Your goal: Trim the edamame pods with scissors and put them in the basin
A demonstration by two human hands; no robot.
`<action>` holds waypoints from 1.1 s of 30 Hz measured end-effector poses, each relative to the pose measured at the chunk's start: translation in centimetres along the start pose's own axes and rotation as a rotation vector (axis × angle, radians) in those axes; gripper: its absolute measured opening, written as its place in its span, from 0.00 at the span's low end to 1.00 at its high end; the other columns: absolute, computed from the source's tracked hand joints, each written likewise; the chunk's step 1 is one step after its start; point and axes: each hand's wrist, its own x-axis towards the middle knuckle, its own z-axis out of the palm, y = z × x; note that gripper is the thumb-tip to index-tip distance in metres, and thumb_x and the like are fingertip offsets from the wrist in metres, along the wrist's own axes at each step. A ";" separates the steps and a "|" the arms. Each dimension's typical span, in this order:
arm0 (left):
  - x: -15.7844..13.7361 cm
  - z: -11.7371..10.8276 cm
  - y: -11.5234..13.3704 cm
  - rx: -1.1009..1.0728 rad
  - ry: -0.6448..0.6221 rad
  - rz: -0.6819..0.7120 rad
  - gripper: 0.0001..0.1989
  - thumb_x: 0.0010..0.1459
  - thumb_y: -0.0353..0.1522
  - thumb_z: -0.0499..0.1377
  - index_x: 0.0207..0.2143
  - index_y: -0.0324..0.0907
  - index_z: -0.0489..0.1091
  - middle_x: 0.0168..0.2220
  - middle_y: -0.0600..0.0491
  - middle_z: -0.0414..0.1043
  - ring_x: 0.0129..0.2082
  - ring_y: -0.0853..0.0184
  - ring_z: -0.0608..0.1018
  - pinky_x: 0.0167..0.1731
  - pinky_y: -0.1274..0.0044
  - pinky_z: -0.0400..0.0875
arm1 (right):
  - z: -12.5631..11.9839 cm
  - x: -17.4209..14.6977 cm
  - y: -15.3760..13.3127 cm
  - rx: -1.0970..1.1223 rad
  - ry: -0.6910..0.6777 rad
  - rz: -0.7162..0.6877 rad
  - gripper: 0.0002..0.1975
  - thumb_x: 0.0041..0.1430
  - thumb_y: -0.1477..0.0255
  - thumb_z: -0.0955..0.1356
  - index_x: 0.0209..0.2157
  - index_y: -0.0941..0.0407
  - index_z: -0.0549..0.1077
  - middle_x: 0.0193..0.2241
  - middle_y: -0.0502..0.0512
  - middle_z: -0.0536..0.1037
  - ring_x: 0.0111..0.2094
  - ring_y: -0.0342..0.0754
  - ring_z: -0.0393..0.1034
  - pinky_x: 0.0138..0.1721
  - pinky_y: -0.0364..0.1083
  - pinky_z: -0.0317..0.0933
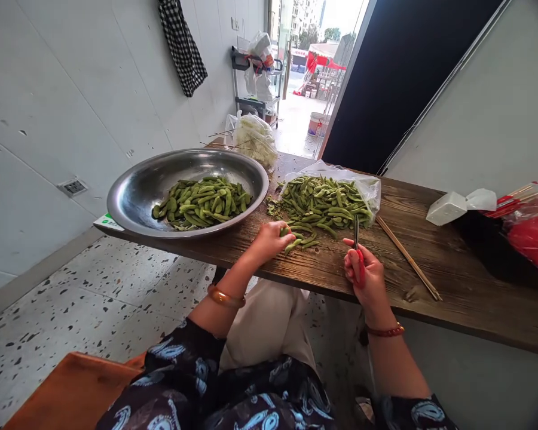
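Note:
My left hand (271, 242) is closed on green edamame pods (285, 232) just above the table's front edge, beside a few loose pods. In my right hand (365, 272) is a pair of scissors (357, 239) with red handles, its blades pointing up and away from me. Behind both hands lies a heap of edamame (325, 200), partly on a clear plastic bag (368, 188). To the left, a wide steel basin (130, 200) holds more pods (210, 200). Small trimmings are scattered between basin and heap.
Wooden skewers (407, 257) lie on the wooden table (457, 286) to the right. Further right stand a white box (447, 208) and a black container (488, 245) with red packaging. A bag of pale contents (253, 140) sits at the far end, near a cart (257, 98).

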 end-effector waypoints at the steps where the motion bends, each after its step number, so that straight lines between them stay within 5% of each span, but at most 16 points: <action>1: 0.0 0.3 -0.2 0.111 0.004 0.018 0.09 0.41 0.32 0.66 0.19 0.40 0.67 0.17 0.58 0.60 0.19 0.73 0.62 0.21 0.81 0.55 | 0.0 0.0 0.0 -0.007 0.000 0.001 0.22 0.52 0.60 0.71 0.47 0.55 0.73 0.21 0.44 0.65 0.17 0.34 0.54 0.14 0.36 0.45; 7: 0.1 1.5 -0.6 0.210 0.064 0.077 0.13 0.33 0.23 0.68 0.17 0.43 0.66 0.19 0.56 0.62 0.24 0.68 0.66 0.25 0.81 0.57 | -0.1 0.1 0.1 -0.043 0.010 0.001 0.24 0.52 0.59 0.71 0.48 0.55 0.71 0.22 0.44 0.65 0.16 0.35 0.54 0.14 0.37 0.46; 13: -0.5 1.4 0.0 -0.009 0.008 0.078 0.07 0.42 0.26 0.64 0.20 0.40 0.67 0.20 0.57 0.63 0.22 0.73 0.64 0.24 0.82 0.58 | 0.1 -0.3 0.2 -0.141 -0.020 -0.051 0.25 0.54 0.58 0.69 0.51 0.55 0.70 0.21 0.44 0.63 0.17 0.36 0.52 0.16 0.38 0.46; 18: -1.5 3.1 0.9 -0.374 -0.088 -0.097 0.12 0.47 0.34 0.63 0.33 0.38 0.70 0.22 0.58 0.66 0.16 0.77 0.63 0.17 0.83 0.57 | 0.6 -0.6 0.3 -0.498 -0.051 -0.226 0.26 0.55 0.57 0.68 0.51 0.57 0.71 0.23 0.47 0.69 0.21 0.40 0.59 0.23 0.41 0.57; 23: -2.0 4.0 1.3 -0.333 -0.113 -0.042 0.13 0.50 0.38 0.62 0.33 0.37 0.73 0.18 0.59 0.64 0.14 0.77 0.60 0.15 0.82 0.54 | 1.6 -0.5 0.3 -0.797 -0.141 -0.369 0.25 0.52 0.58 0.70 0.49 0.57 0.73 0.32 0.54 0.77 0.30 0.45 0.68 0.36 0.46 0.65; 29: -1.6 3.7 0.7 -0.231 -0.099 0.137 0.08 0.50 0.35 0.63 0.30 0.39 0.76 0.26 0.54 0.73 0.28 0.70 0.71 0.30 0.81 0.64 | 2.3 0.1 0.3 -0.921 -0.219 -0.445 0.25 0.54 0.59 0.69 0.50 0.57 0.71 0.30 0.53 0.75 0.29 0.45 0.68 0.34 0.45 0.65; 33: -1.4 3.9 0.3 -0.252 -0.135 0.139 0.08 0.50 0.34 0.63 0.31 0.41 0.78 0.30 0.52 0.75 0.34 0.66 0.74 0.38 0.77 0.65 | 2.6 0.4 0.1 -0.942 -0.226 -0.460 0.24 0.55 0.59 0.69 0.51 0.56 0.71 0.31 0.53 0.75 0.30 0.46 0.68 0.35 0.46 0.65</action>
